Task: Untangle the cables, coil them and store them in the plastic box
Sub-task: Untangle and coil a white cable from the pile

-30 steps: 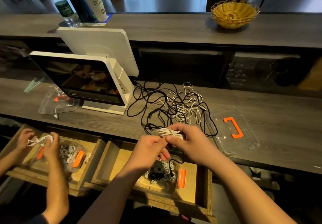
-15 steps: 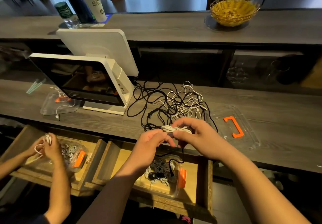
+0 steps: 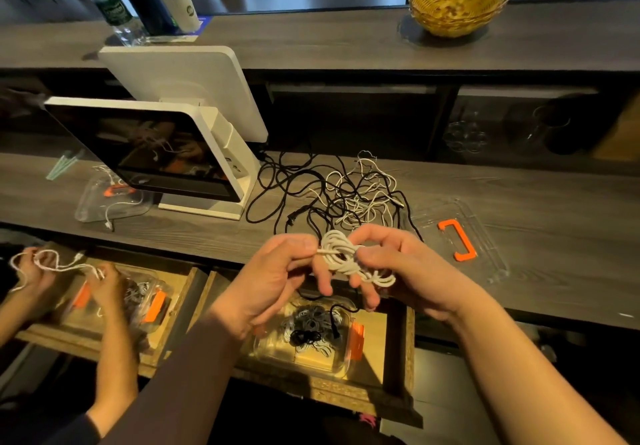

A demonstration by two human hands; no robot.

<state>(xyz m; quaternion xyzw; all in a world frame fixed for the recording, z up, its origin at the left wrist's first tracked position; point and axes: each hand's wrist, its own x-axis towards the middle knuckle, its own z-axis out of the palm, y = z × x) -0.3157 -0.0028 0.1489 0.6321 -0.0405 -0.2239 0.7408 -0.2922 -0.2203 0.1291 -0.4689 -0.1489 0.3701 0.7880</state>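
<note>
White cord, coiled into a small bundle, sits pinched between our left hand and right hand, which hide part of its loops. Since a second ago we have lifted it slightly. Below, the clear plastic box holds blurred coils; tangled black and white cables lie on the woodgrain table.

I see both hands, left hand and right hand, pinching a coiled white cable above the plastic box, tangled cables on the surface.
</note>
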